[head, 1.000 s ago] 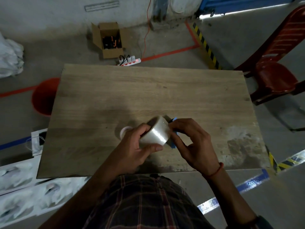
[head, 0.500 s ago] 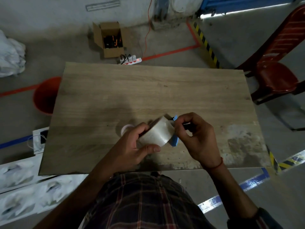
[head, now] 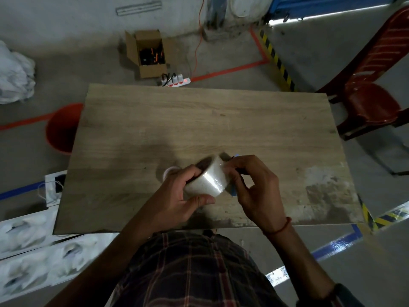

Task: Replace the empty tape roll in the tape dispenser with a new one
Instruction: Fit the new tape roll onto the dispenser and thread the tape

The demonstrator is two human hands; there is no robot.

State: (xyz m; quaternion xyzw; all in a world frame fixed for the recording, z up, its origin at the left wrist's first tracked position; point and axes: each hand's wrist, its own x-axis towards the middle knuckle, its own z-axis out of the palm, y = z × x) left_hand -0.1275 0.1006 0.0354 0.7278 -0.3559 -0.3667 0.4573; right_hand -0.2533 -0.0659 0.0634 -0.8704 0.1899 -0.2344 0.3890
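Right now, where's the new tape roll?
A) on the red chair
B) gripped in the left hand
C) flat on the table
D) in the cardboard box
B: the left hand curls fingers and thumb round the roll, above the table.

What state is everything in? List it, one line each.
tape roll: gripped in the left hand, off the table.
tape dispenser: mostly hidden, held by the right hand against the roll.
empty core: lying on the table, half hidden.
cardboard box: flaps open.
power strip: plugs in, red light on.
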